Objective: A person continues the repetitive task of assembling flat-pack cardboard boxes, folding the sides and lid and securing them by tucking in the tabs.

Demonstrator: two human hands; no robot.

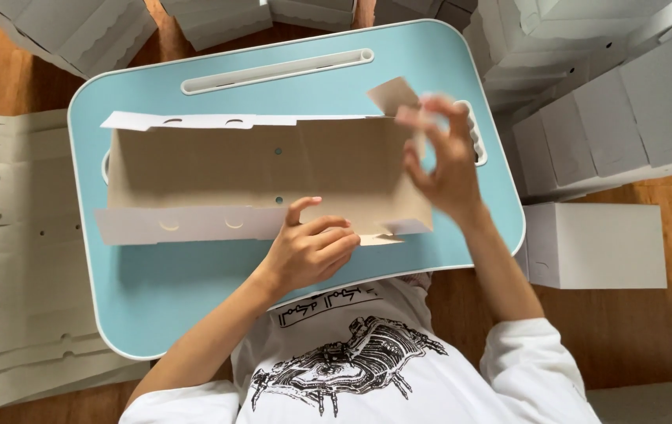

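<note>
White printed shirt (351, 369) at bottom edge; both bare hands up on a half-folded cardboard box (257, 177) on a pale blue lap table (155, 290).

Left hand (308, 247): fingers curled, thumb raised, pressing the box's near white side flap against the brown inner panel. Right hand (442, 157): fingers spread and partly blurred, pinching the upright end flap (395, 96) at the box's right end. Box lies lengthwise across the table's middle, far flap near the long slot (277, 71). Bare blue strip free along the near and left edges. Crowded all round: flat blanks (14, 259) stacked left on the wood floor, finished white boxes (595, 243) piled right and behind, touching the table's right rim.
</note>
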